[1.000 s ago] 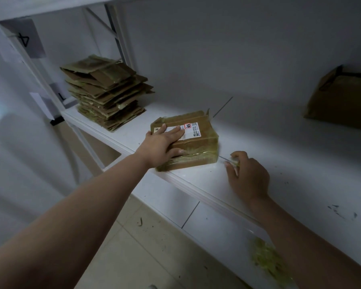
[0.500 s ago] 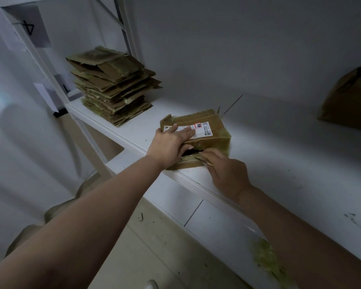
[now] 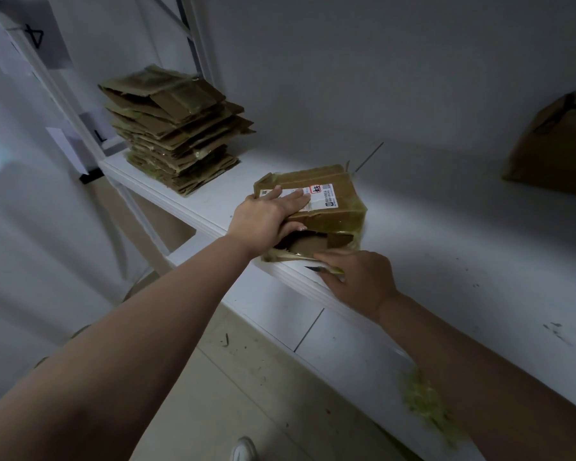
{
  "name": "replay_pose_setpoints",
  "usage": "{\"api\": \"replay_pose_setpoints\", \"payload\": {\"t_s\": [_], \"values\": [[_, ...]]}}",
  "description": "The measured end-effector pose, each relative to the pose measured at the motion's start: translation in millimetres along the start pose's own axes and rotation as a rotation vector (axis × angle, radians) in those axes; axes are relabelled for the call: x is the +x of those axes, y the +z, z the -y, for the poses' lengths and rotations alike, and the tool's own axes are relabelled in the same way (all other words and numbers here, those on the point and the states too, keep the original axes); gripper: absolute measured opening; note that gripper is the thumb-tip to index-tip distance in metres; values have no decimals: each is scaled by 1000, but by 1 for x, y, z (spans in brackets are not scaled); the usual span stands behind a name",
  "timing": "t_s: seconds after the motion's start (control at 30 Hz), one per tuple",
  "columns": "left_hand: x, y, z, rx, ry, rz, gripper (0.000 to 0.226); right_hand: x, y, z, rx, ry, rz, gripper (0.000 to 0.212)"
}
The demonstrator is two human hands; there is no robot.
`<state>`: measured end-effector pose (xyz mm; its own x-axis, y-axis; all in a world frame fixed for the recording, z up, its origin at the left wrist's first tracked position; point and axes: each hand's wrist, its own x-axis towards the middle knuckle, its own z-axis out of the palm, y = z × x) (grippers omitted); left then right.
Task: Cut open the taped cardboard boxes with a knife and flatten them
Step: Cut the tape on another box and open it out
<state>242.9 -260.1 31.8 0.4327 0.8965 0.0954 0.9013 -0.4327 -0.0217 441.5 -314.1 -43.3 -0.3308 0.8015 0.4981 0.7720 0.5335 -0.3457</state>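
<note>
- Cardboard box (image 3: 316, 207) sits near the front edge of the white shelf (image 3: 446, 247), and the left hand (image 3: 266, 221) lies flat on top of it, fingers straight and close together over the white shipping label (image 3: 320, 197), thumb hooked down over the near edge.
- Right hand (image 3: 356, 281) is curled round a small knife (image 3: 320, 269), dark blade tip pointing left, just off the box's near bottom corner at the shelf lip.
- Look at that near face: it's cut open, a dark gap showing the inside, with greenish tape (image 3: 296, 256) hanging ragged along the bottom edge.
- Half a second back the right hand was right against that face; now it's pulled clear toward the shelf edge and the opening gapes wider.
- Left hand hasn't budged from the lid.
- Over at far left, a stack of flattened boxes (image 3: 177, 128) on the same shelf; another brown box (image 3: 556, 148) at the far right.
</note>
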Motion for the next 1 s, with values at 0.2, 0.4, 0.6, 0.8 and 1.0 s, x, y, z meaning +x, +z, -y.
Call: {"api": "replay_pose_setpoints", "payload": {"t_s": [0.2, 0.4, 0.6, 0.8, 1.0], "values": [[0, -1, 1, 9, -4, 19, 61, -4, 6, -3, 4, 6, -10, 33], [-2, -3, -4, 26, -17, 24, 62, -5, 7, 0, 30, 37, -16, 36], [2, -4, -6, 26, -27, 23, 61, -16, 8, 2, 22, 42, 18, 34], [0, -3, -4, 17, -7, 54, 64, -28, 2, 5, 0, 1, 15, 27], [-4, 0, -8, -50, -9, 21, 67, -32, 1, 0, 84, 53, -74, 36]]}}
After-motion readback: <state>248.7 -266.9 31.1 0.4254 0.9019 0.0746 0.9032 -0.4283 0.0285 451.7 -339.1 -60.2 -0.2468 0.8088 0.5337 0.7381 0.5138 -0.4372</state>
